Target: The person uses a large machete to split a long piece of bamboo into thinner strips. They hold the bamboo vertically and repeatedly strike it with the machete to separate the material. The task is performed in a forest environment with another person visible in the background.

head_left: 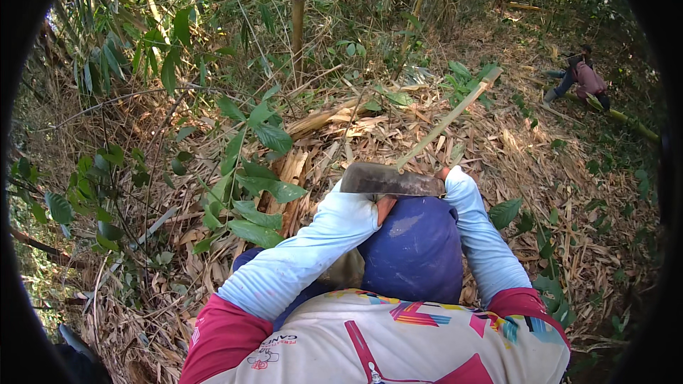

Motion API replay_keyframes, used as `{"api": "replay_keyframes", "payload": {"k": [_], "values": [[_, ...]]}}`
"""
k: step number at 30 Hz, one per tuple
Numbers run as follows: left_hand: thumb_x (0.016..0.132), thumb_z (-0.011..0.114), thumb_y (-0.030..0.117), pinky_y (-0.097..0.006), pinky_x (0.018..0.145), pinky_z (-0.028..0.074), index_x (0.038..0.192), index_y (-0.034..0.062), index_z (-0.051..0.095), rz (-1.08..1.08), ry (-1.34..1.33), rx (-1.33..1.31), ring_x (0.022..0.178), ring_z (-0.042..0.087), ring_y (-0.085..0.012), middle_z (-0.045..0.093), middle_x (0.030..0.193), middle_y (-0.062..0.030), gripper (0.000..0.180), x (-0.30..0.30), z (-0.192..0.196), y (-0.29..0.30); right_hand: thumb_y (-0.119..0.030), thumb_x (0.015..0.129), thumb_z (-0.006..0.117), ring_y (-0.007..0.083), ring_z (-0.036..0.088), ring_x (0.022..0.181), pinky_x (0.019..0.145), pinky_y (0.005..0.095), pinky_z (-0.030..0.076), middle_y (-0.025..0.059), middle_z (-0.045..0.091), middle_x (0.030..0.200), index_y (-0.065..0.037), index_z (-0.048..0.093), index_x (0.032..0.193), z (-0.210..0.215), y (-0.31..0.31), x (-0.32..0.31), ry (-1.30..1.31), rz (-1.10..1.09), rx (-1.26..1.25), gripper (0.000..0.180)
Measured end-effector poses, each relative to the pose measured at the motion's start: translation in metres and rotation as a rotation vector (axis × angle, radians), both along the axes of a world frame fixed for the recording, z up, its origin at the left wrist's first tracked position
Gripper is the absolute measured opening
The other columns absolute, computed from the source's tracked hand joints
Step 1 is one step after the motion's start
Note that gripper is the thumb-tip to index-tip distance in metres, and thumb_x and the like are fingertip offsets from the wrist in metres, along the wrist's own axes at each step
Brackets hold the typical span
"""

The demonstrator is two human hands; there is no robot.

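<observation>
A wide, dark machete blade (393, 179) lies crosswise just above my raised knee in blue trousers. At its right end my right hand (443, 173) is closed around the grip, which is mostly hidden by the hand and pale blue sleeve. My left hand (385, 208) is closed by the knee, under the blade, its fingers partly covered by the sleeve and blade. A long, pale split bamboo strip (448, 122) slants away to the upper right. Its near end passes behind the blade, in line with my left hand.
Dry bamboo leaves (526, 171) litter the ground. A leafy sapling (249, 178) stands close to my left forearm. Weathered wood (324, 119) lies ahead. At the far right, another person (585, 80) bends beside a green bamboo pole (633, 123). Dense thicket lies behind.
</observation>
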State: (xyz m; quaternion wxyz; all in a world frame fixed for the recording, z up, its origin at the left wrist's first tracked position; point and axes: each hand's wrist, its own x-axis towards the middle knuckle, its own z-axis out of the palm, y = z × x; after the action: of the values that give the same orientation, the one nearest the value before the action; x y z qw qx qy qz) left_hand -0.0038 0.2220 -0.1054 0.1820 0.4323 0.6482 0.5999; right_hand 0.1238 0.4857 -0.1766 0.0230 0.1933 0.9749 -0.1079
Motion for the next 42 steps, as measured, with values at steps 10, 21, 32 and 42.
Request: {"api": "replay_keyframes", "payload": {"k": [10, 21, 32, 42], "values": [[0.085, 0.068, 0.029, -0.036, 0.056, 0.043, 0.089, 0.0046, 0.059, 0.121, -0.054, -0.393, 0.065, 0.063, -0.0249, 0.06, 0.071, -0.0133, 0.026, -0.017, 0.025, -0.007, -0.029, 0.066, 0.077, 0.0337, 0.065, 0.083, 0.077, 0.0367, 0.051, 0.0136, 0.068, 0.087, -0.013, 0.07, 0.099, 0.064, -0.051, -0.054, -0.048, 0.232, 0.081, 0.037], [0.096, 0.054, 0.025, -0.034, 0.063, 0.043, 0.097, 0.0061, 0.056, -0.155, 0.02, -0.205, 0.075, 0.058, -0.0214, 0.058, 0.08, -0.0128, 0.019, -0.021, 0.005, -0.004, -0.034, 0.066, 0.071, 0.0331, 0.066, 0.083, 0.076, 0.0408, 0.049, 0.0136, 0.069, 0.081, -0.012, 0.071, 0.091, 0.076, -0.059, -0.056, 0.124, 0.264, 0.076, 0.034], [0.093, 0.052, 0.02, -0.039, 0.071, 0.046, 0.103, 0.0074, 0.058, -0.199, 0.378, -0.276, 0.085, 0.061, -0.0325, 0.062, 0.091, -0.0143, 0.017, -0.026, 0.018, -0.007, -0.033, 0.067, 0.071, 0.0361, 0.063, 0.078, 0.072, 0.043, 0.049, 0.0162, 0.063, 0.077, -0.009, 0.065, 0.097, 0.045, -0.045, -0.021, 0.276, 0.051, -0.001, 0.039], [0.096, 0.052, 0.021, -0.036, 0.08, 0.047, 0.112, 0.0045, 0.061, -0.166, 0.303, -0.262, 0.093, 0.061, -0.0267, 0.064, 0.103, -0.0139, 0.025, -0.016, 0.009, -0.006, -0.033, 0.07, 0.071, 0.0377, 0.062, 0.082, 0.072, 0.0424, 0.049, 0.0175, 0.064, 0.084, -0.011, 0.063, 0.095, 0.023, -0.032, -0.008, 0.133, -0.052, 0.046, 0.035]]}}
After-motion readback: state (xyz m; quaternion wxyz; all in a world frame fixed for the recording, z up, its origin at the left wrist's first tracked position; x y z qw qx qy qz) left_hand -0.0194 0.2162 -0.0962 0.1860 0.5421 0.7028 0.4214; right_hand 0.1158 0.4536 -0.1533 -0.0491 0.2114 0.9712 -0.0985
